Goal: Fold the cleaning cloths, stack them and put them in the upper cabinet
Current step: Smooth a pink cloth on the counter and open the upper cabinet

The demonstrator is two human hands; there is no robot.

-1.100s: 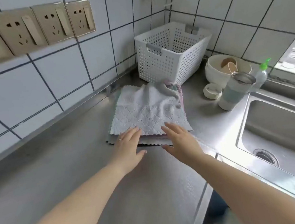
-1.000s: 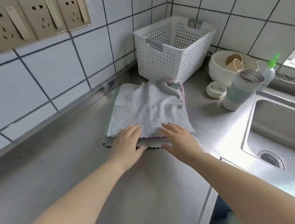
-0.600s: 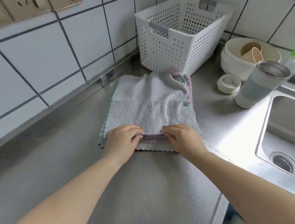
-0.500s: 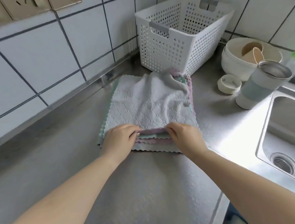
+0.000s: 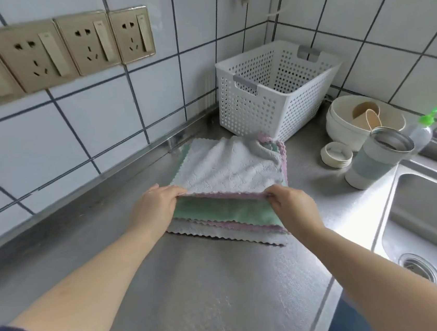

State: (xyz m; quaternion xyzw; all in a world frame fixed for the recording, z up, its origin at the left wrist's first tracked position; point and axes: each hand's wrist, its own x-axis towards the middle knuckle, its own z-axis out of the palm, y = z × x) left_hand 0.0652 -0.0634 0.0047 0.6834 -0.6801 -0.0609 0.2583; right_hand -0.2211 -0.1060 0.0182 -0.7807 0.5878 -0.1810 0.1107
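Note:
A pile of cleaning cloths lies on the steel counter (image 5: 204, 289) in front of the white basket. The top cloth is white-grey (image 5: 226, 168), with a pink one just under it. My left hand (image 5: 155, 206) and my right hand (image 5: 291, 204) each pinch the near edge of these upper cloths and hold it raised. Beneath the lifted edge a green cloth (image 5: 225, 210) shows, then a pink and a grey cloth flat on the counter. No cabinet is in view.
A perforated white basket (image 5: 271, 88) stands at the back by the tiled wall. To its right are a cream bowl (image 5: 343, 124) with cups, a small lid (image 5: 336, 154), a steel-rimmed tumbler (image 5: 375, 161) and a green-capped bottle (image 5: 423, 131). The sink (image 5: 436, 222) lies at right.
My hands went from resting flat on the pile's near edge to pinching the upper cloths and lifting that edge, which uncovered the green cloth below. The camera tilted up again.

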